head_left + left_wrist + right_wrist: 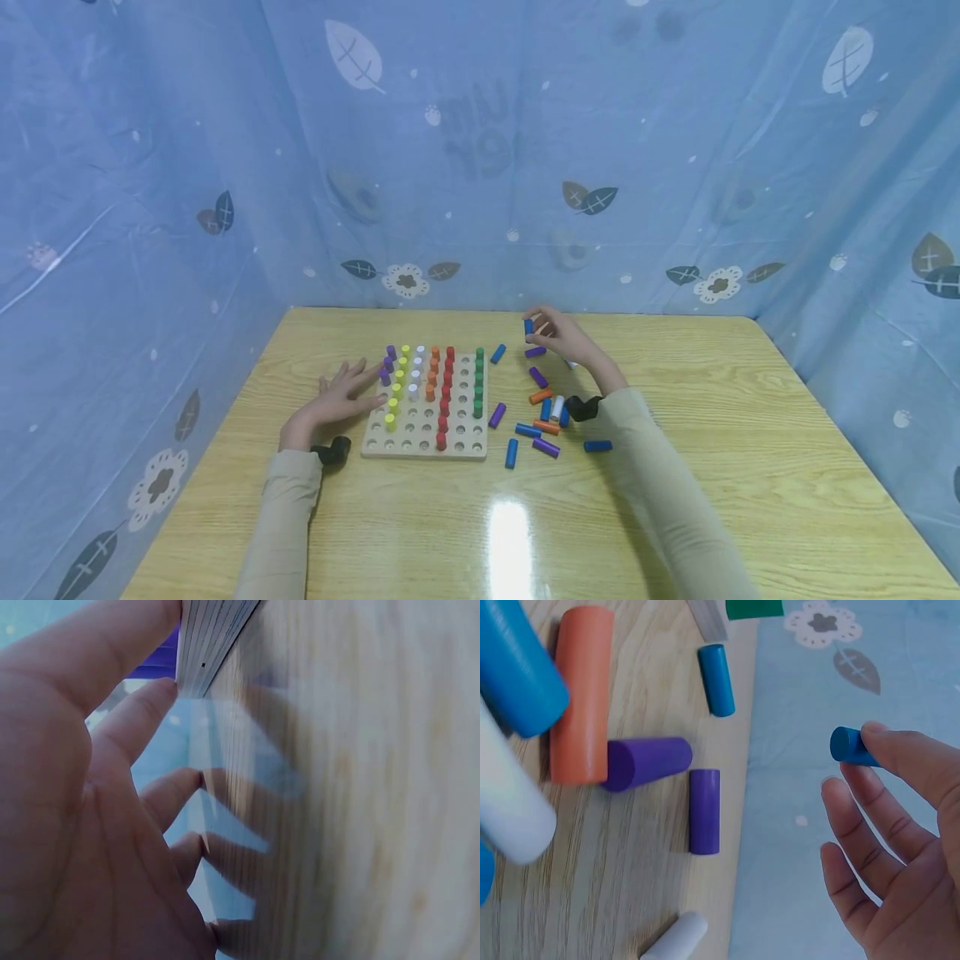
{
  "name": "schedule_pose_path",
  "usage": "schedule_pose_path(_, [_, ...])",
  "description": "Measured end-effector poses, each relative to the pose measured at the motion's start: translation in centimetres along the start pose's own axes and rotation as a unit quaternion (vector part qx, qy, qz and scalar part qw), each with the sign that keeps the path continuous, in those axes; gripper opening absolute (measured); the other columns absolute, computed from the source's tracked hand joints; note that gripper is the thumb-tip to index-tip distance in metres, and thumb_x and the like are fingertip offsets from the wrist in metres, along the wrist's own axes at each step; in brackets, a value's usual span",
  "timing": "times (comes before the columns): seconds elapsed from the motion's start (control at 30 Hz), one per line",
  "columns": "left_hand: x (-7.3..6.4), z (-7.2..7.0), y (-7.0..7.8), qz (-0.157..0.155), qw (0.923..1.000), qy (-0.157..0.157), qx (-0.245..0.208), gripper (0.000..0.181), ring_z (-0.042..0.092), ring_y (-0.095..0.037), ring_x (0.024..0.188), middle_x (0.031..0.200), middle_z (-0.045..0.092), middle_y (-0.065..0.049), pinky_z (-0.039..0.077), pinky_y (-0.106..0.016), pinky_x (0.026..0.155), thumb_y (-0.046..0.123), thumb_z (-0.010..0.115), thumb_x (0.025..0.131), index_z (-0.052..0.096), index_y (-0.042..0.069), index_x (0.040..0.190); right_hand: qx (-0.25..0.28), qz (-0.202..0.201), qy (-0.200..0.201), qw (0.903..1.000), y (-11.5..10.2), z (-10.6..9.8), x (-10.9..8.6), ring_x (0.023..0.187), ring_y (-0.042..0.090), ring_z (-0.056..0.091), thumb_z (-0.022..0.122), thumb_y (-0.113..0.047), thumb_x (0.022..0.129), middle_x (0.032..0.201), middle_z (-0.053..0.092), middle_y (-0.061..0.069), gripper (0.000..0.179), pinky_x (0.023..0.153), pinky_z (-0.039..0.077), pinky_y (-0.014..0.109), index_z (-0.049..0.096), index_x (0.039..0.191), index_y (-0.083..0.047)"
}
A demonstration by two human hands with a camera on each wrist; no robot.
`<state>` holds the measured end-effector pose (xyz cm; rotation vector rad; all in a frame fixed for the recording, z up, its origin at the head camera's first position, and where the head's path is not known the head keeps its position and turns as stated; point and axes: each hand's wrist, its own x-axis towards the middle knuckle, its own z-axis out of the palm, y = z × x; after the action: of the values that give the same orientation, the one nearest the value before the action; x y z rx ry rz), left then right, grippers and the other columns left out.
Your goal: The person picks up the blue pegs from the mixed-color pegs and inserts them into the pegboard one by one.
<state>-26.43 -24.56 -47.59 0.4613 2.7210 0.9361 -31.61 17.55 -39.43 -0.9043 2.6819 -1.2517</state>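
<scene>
My right hand pinches a blue peg between thumb and fingers, raised over the far part of the table. In the right wrist view this blue peg points away from the fingertips. My left hand lies spread, thumb and forefinger at the left side of a wooden pegboard. Its fingertips meet the board's edge in the left wrist view. Standing in the board are columns of purple, yellow, white, orange, red and green pegs.
Loose pegs are scattered right of the board: several blue, several purple, orange and white. A patterned blue curtain hangs behind the wooden table and along its sides.
</scene>
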Motion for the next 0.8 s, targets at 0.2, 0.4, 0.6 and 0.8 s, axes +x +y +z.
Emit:
schedule_pose_path(0.2, [0.0,0.0,0.1,0.000,1.0000,-0.001,0.003,0.071,-0.012,-0.045,0.138,0.154,0.004,-0.022,-0.019,-0.069,0.099,0.045,0.054,0.090,0.022,0.021,0.148,0.007,0.005,0.015,0.9998,2.1,1.1,1.0,0.089,0.036,0.060,0.058,-0.012,0.091,0.103,0.057,0.021,0.034,0.080,0.051,0.047,0.049,0.123,-0.004])
schedule_pose_path(0.4, [-0.1,0.0,0.1,0.000,1.0000,-0.002,0.007,0.070,-0.012,-0.046,0.138,0.154,0.003,-0.022,-0.020,-0.069,0.099,0.045,0.053,0.091,0.022,0.019,0.148,0.017,0.009,0.017,0.9997,2.6,1.8,1.7,0.091,0.027,0.059,0.060,-0.018,0.091,0.103,0.058,0.014,0.032,0.080,0.052,0.042,0.050,0.120,-0.011])
schedule_pose_path(0.6, [0.1,0.2,0.0,-0.003,0.9999,-0.004,0.012,0.072,-0.012,-0.045,0.138,0.154,0.003,-0.020,-0.019,-0.068,0.100,0.048,0.053,0.090,0.021,0.021,0.149,0.020,0.001,0.020,0.9996,2.5,2.5,2.1,0.087,0.024,0.060,0.061,-0.014,0.090,0.097,0.058,0.011,0.030,0.073,0.053,0.037,0.050,0.118,-0.011])
schedule_pose_path(0.8, [0.0,0.1,-0.1,-0.004,1.0000,-0.006,-0.003,0.072,-0.015,-0.043,0.138,0.155,0.001,-0.020,-0.021,-0.067,0.099,0.048,0.053,0.090,0.020,0.022,0.149,0.023,-0.027,0.020,0.9992,2.2,3.4,2.7,0.087,0.025,0.061,0.061,-0.013,0.090,0.096,0.060,0.013,0.030,0.070,0.054,0.034,0.051,0.118,-0.010])
